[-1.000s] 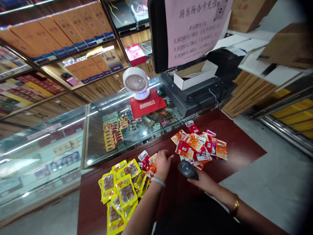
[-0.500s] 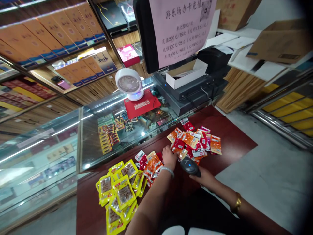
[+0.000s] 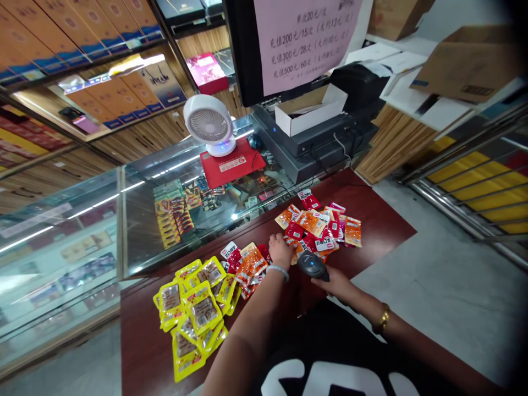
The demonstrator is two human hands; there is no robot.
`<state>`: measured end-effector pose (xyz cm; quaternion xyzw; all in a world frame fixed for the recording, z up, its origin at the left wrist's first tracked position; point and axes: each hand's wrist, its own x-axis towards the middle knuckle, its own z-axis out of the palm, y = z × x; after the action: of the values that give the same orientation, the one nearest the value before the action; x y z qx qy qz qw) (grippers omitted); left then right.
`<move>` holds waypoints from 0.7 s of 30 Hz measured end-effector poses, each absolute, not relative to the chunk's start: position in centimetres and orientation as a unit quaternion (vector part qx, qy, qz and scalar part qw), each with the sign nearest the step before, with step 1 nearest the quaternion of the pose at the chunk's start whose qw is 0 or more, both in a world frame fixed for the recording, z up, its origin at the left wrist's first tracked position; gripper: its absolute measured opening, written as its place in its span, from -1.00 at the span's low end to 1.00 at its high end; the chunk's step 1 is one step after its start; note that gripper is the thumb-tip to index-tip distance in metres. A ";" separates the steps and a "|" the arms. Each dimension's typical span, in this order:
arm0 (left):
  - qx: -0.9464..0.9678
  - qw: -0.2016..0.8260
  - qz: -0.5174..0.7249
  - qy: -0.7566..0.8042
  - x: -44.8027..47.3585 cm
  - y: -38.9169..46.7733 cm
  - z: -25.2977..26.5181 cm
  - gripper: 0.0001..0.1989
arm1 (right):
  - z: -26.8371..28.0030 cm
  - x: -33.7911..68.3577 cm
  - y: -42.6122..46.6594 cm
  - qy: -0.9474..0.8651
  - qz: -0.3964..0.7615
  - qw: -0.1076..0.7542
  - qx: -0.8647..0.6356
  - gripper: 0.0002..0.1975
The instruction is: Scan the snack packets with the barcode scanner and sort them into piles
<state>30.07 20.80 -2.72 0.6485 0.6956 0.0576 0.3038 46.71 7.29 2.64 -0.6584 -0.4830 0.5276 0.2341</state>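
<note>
My left hand point(image 3: 280, 251) rests on the dark red tabletop between two groups of small snack packets, its fingers curled. Whatever may be in those fingers is hidden, though orange and red packets point(image 3: 312, 222) lie right beside the fingertips. In my right hand point(image 3: 333, 282) is a black handheld barcode scanner point(image 3: 312, 265) with a blue light, its head just in front of the nearest packets. On the left hand's other side is a smaller heap of orange and red packets point(image 3: 249, 263). Further left, yellow-edged snack packets point(image 3: 203, 309) overlap in a pile.
A glass display counter point(image 3: 140, 220) borders the tabletop point(image 3: 142, 352). On it are a white fan point(image 3: 209, 122), a red mat point(image 3: 218, 175) and a monitor point(image 3: 243, 60) with a pink sign. A white open box point(image 3: 303, 118) sits on a dark machine. Metal railing point(image 3: 449, 214) stands at right.
The camera view has shifted, so everything sits a little higher and further left. My left hand's fingers have drawn back slightly from the right-hand packets. The scanner stays in my right hand.
</note>
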 end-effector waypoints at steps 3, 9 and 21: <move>0.664 0.290 0.022 0.689 30.3 21.0 -2.5 -0.45 | 3.0 46.6 7.2 -0.477 0.530 0.232 -0.661 -0.51; 0.631 0.366 0.022 0.683 27.4 20.3 -2.3 -0.58 | 3.0 46.9 7.0 -0.491 0.510 0.232 -0.667 -0.50; 0.539 0.401 0.186 0.717 22.7 18.5 -0.2 -0.83 | 4.2 45.1 8.1 -0.529 0.539 0.246 -0.607 -0.48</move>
<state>22.74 18.51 -0.21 0.5394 0.7169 0.1856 0.4009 45.12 8.14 4.20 -0.6074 -0.5285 0.5395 0.2463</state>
